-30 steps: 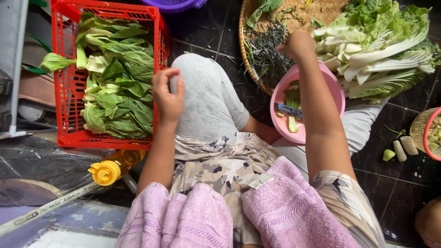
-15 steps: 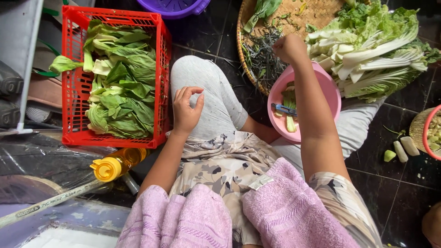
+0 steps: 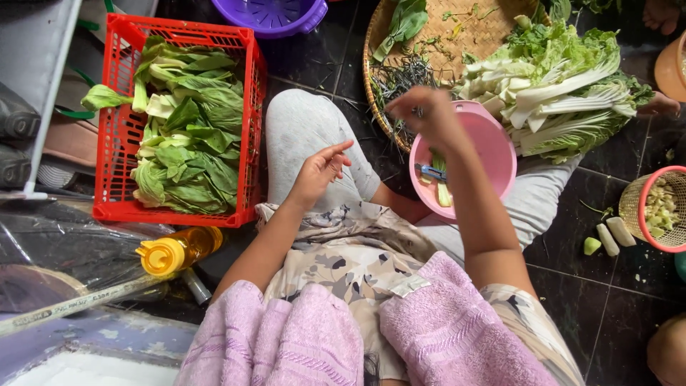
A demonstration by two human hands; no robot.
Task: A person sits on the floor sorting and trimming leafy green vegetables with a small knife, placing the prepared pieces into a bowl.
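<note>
I sit on a dark tiled floor with my knees up. My left hand hovers over my left knee with its fingers apart and nothing in it. My right hand is blurred, above the near rim of a round woven tray and the pink bowl; its fingertips look pinched together, and I cannot make out anything in them. In the bowl lie a small blue-handled blade and pale green stem pieces. On the tray are dark green trimmings and a pile of leafy greens.
A red plastic crate of leafy greens stands left of my knee. A purple colander is at the top, a yellow-capped bottle is near my left elbow, and a small red-rimmed basket with cut stems beside it is at the right.
My left hand has drawn back from the red crate to above my knee. My right hand has come back from the tray toward the pink bowl.
</note>
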